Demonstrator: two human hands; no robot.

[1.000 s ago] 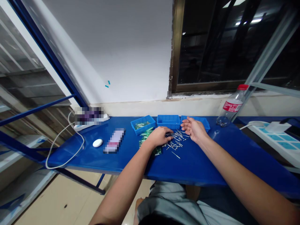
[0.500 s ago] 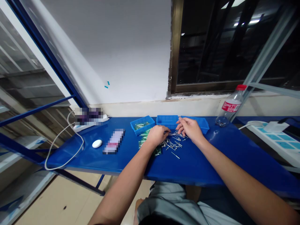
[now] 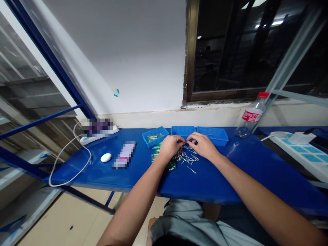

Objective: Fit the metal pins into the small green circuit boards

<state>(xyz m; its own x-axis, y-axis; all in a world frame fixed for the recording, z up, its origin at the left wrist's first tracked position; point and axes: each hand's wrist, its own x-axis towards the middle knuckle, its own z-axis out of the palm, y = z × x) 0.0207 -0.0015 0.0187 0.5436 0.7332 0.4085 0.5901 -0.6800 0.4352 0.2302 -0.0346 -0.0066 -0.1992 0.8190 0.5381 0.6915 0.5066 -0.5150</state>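
Note:
My left hand (image 3: 169, 147) is closed in a pinch above a loose pile of blind rivets (image 3: 191, 158). Facing it, my right hand (image 3: 202, 146) is also pinched, and the fingertips of both nearly meet. Whatever sits between them is too small to make out. The rivets are thin silver pins with thicker heads, scattered on the blue table (image 3: 220, 181). Beside and partly under my left forearm lie small green plastic packets (image 3: 155, 157).
Behind my hands stand a left blue bin (image 3: 147, 142) with green packets, a middle blue bin (image 3: 176, 130) and a right blue bin (image 3: 221, 139) with a few thin pins. A plastic bottle (image 3: 252, 116), a white oval object (image 3: 106, 157) and a power strip (image 3: 304, 150) are further out.
My right hand has moved left and down from the bins, its fingers closing to meet my left fingertips. The left hand has stayed nearly in place.

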